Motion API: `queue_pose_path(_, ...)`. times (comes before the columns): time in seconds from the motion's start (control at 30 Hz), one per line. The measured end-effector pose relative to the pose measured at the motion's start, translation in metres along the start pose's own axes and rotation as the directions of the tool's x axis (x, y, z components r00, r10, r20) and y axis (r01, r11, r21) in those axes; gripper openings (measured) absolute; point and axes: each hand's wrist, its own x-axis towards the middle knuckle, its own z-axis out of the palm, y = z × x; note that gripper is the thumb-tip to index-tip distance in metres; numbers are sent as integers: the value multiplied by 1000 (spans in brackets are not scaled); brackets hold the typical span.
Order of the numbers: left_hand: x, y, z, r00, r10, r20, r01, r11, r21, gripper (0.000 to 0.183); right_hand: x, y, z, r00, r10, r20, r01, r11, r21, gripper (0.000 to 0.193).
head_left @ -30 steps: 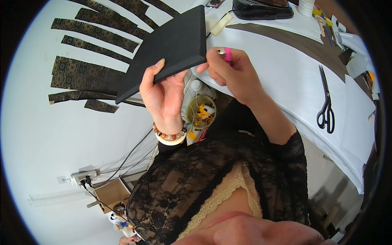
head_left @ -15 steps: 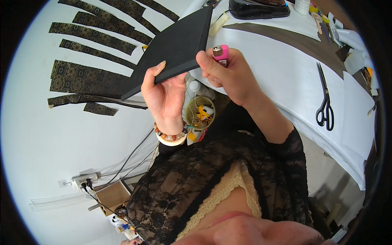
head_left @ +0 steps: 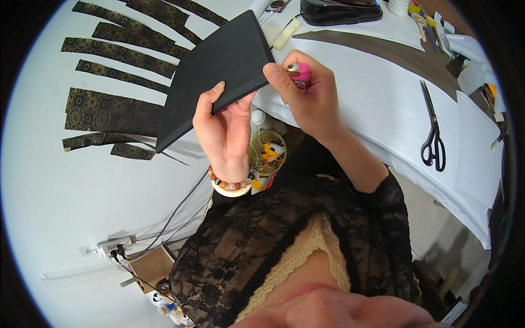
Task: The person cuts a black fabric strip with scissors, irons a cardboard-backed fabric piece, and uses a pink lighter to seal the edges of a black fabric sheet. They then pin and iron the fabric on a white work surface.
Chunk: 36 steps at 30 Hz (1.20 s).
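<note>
Head: blk panel [head_left: 216,57] btwn L fingers [head_left: 206,101]

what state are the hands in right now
Left hand: closed, holding the black panel by its near edge.
Right hand: closed around a pink lighter, beside the panel's corner.

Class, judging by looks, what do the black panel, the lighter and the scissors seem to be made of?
Black panel: matte, perhaps leatherette or foam; its flat surface reflects little.
Lighter: probably smooth plastic, from its bright pink body; silvery top suggests metal.
Scissors: likely metal, given slim, dark blades; black handles could be painted.
</note>
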Motion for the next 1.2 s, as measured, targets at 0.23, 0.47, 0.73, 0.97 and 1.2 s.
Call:
queue_pose_path(0.23,9,26,4,995,-65,-72,55,989,-137,33,1,-4,-5,995,-25,99,-8,945,326,18)
queue_pose_path(0.47,6,27,0,957,-291,7,281,919,-277,27,19,-8,1,942,-311,125,318,948,-35,28)
queue_pose_path(0.73,6,10,18,983,-171,-64,158,973,-171,24,-4,-9,-2,928,249,276,-343,860,377,49)
queue_pose_path(0.97,-1,-13,20,992,90,-82,-91,996,-2,33,-5,-5,7,900,351,260,-429,819,381,60)
queue_pose_path(1.2,-5,-21,19,958,276,-76,-267,957,109,31,-8,-7,13,922,326,208,-386,789,478,56)
